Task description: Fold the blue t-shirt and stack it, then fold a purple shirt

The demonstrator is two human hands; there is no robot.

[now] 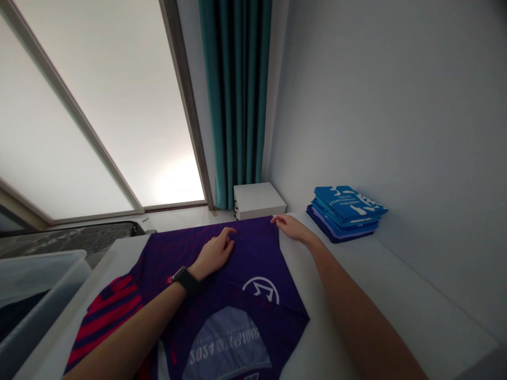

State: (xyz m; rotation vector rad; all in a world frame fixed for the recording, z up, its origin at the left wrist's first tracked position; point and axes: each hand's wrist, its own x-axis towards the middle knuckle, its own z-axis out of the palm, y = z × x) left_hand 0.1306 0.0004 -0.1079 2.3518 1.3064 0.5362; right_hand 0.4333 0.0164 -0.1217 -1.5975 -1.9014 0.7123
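A dark purple sports shirt (253, 253) lies spread on the white table, with a red-striped sleeve at the left and a part folded over at the right. It bears a white round logo and a grey panel reading 2024. My left hand (216, 253), a black watch at its wrist, rests on the shirt's middle with fingers loosely bent and apart, gripping nothing visible. At the shirt's far right corner, my right hand (291, 227) has its fingertips closed on the fabric's edge.
A stack of folded shirts (344, 211), blue on top and purple below, sits at the right near the wall. On the left is a translucent plastic bin (75, 264) with dark cloth inside. A white cabinet (259, 198) and a teal curtain (237, 105) stand beyond the table.
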